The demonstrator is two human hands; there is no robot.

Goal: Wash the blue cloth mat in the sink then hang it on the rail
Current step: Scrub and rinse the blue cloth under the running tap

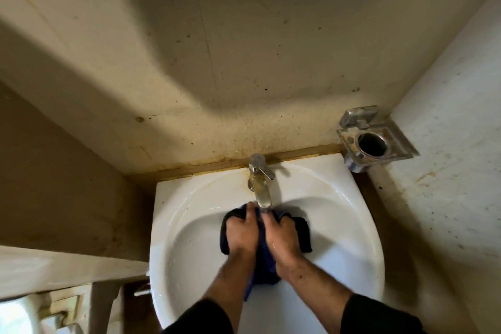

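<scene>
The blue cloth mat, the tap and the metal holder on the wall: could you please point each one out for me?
blue cloth mat (303, 233): head view, on its dark right-hand fold in the basin.
tap (263, 194): head view, on the spout.
metal holder (378, 137): head view, on the flat plate beside its round opening.

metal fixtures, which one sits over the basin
The tap: its spout reaches over the sink above the blue cloth mat. The empty metal holder hangs on the right wall.

Stained beige wall (244, 68) behind the basin. Chrome tap (260, 179), lever turned right, with yellowed scale on its body. Square metal holder (371, 141) with a round opening, fixed at the right-hand corner.
</scene>
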